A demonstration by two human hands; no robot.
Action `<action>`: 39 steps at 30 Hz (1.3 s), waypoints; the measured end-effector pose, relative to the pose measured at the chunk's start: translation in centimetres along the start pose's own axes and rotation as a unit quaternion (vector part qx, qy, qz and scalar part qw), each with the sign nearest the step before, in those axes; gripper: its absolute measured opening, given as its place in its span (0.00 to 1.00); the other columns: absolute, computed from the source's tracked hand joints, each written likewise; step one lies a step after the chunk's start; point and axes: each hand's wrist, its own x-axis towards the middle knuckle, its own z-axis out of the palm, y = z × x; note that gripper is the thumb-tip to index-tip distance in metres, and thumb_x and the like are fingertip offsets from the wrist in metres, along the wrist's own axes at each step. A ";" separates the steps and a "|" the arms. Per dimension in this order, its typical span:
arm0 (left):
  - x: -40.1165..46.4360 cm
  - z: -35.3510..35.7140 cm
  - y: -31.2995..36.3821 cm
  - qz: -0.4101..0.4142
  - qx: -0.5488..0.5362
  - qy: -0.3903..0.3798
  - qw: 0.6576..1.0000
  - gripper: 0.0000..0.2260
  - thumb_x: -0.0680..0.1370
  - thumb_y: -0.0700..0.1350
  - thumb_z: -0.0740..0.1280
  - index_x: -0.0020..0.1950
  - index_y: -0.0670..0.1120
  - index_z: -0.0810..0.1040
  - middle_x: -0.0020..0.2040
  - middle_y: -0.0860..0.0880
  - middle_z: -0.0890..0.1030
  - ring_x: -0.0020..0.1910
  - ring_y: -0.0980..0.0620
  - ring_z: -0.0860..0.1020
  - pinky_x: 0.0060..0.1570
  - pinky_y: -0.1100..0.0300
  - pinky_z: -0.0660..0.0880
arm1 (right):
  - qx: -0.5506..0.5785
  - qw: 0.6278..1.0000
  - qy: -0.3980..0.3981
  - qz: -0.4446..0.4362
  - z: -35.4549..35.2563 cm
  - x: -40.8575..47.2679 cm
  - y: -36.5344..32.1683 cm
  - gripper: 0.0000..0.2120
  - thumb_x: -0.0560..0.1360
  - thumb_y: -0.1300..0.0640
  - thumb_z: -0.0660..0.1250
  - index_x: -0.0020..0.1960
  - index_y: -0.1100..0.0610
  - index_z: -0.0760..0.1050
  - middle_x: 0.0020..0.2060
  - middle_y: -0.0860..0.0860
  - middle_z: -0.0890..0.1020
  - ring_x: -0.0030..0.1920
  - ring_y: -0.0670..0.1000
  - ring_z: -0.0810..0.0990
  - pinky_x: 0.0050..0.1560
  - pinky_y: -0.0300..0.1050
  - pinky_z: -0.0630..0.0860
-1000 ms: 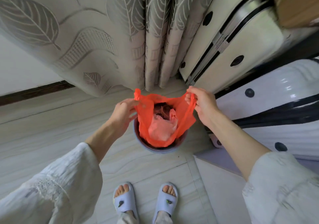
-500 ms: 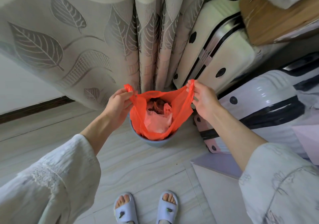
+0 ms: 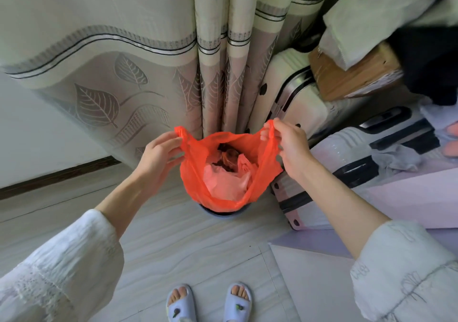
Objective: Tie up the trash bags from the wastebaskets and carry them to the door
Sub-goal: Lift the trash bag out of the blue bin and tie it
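Pinching one handle each, the left hand and the right hand hold the orange trash bag spread wide open between them, well apart from each other, with crumpled pinkish trash visible inside. The bag hangs right over a blue wastebasket, only a sliver of its rim peeking out underneath, on the pale tile floor just in front of the leaf-print curtain. Off to the right there's a pile of suitcases with a cardboard box on top, and down below, the person's feet in light blue slippers.
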 end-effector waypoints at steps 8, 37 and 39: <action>-7.6 -0.1 6.5 0.105 0.028 0.047 0.993 0.09 0.77 0.41 0.62 0.42 0.46 0.80 0.35 0.51 0.83 0.37 0.55 0.81 0.41 0.66 0.77 | -0.086 0.991 -0.073 -0.077 0.0 -8.4 -6.2 0.13 0.78 0.57 0.59 0.38 0.56 0.77 0.31 0.52 0.79 0.34 0.48 0.78 0.35 0.35 0.74; -17.5 -12.9 -17.6 0.065 0.229 0.041 0.970 0.07 0.75 0.37 0.64 0.40 0.47 0.78 0.41 0.44 0.80 0.42 0.49 0.78 0.55 0.51 0.77 | -0.209 0.969 -0.018 -0.133 4.2 -19.4 22.6 0.08 0.74 0.60 0.66 0.48 0.61 0.82 0.43 0.52 0.77 0.50 0.45 0.73 0.47 0.23 0.66; -15.9 -13.3 -21.5 0.088 0.249 0.049 0.963 0.06 0.75 0.38 0.64 0.41 0.46 0.78 0.41 0.45 0.80 0.42 0.49 0.79 0.55 0.51 0.77 | -0.227 0.958 -0.018 -0.175 4.3 -17.5 26.4 0.07 0.73 0.61 0.67 0.47 0.62 0.82 0.48 0.52 0.74 0.51 0.44 0.72 0.44 0.17 0.63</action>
